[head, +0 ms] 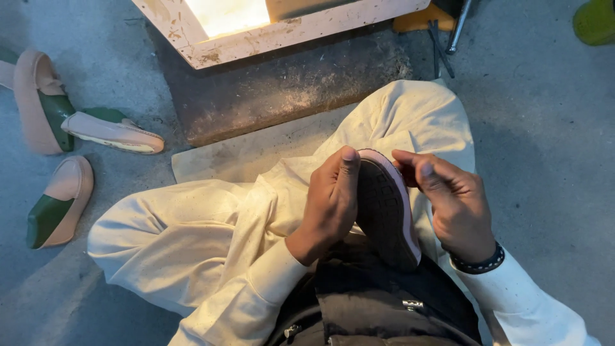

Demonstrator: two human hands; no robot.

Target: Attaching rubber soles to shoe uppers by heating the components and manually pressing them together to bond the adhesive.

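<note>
On the concrete floor (544,128) at far left, three pink-and-green shoes (61,202) lie loose, well apart from the hands; above centre, a worn stone step (275,90) under a pale frame (282,32); the person sits cross-legged in cream trousers (192,237). Over the lap, the left hand (330,208) clasps the near-left edge of a shoe (384,208), fingers curled shut around it, one fingertip up at the toe end. The shoe is sole-up, dark patterned tread showing, pink rim round it; long axis runs from the toe, away from the body, back to the heel near the dark vest (378,307). The right hand (455,205) flanks the right edge, fingers bent inward onto the rim near the toe; both hands equally close, shoe held between them; beaded wristband (479,264) on the right wrist.
</note>
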